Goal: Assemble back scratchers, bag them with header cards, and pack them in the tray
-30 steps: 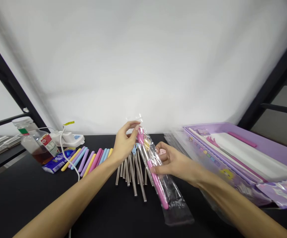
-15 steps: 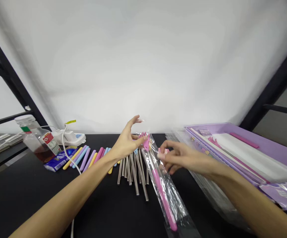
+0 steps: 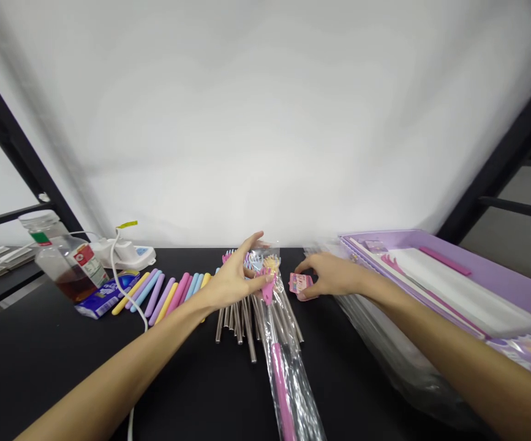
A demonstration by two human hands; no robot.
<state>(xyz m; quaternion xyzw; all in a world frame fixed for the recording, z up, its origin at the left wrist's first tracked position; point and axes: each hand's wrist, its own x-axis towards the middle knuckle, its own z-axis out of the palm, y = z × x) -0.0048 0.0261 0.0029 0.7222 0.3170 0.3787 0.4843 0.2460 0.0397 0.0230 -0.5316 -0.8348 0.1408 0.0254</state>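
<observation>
My left hand (image 3: pixel 237 278) pinches the pink claw-shaped head of a back scratcher (image 3: pixel 282 392), which has a metal rod and a pink handle. The scratcher lies inside a long clear plastic sleeve (image 3: pixel 308 407) that slants toward me. To the right, the thumb and fingers of my right hand (image 3: pixel 332 275) close on the edge of a small pink printed card (image 3: pixel 300 283); I cannot tell whether it is one card or a stack. Under and beside my left hand lie several metal rods (image 3: pixel 248 331) with coloured claw heads, partly covered by the sleeve.
Several coloured handles (image 3: pixel 155 295) lie in a row at the left, near a blue packet (image 3: pixel 109 294), a jar of brown liquid (image 3: pixel 70 263), a white cable (image 3: pixel 130 294) and a power strip (image 3: pixel 143 256). Clear sleeves (image 3: pixel 384 343) and a purple box (image 3: pixel 412 239) are at the right.
My left hand has drawn the scratcher's head slightly down, and the sleeve lies more upright in view. My right hand has moved off the sleeve onto the pink card.
</observation>
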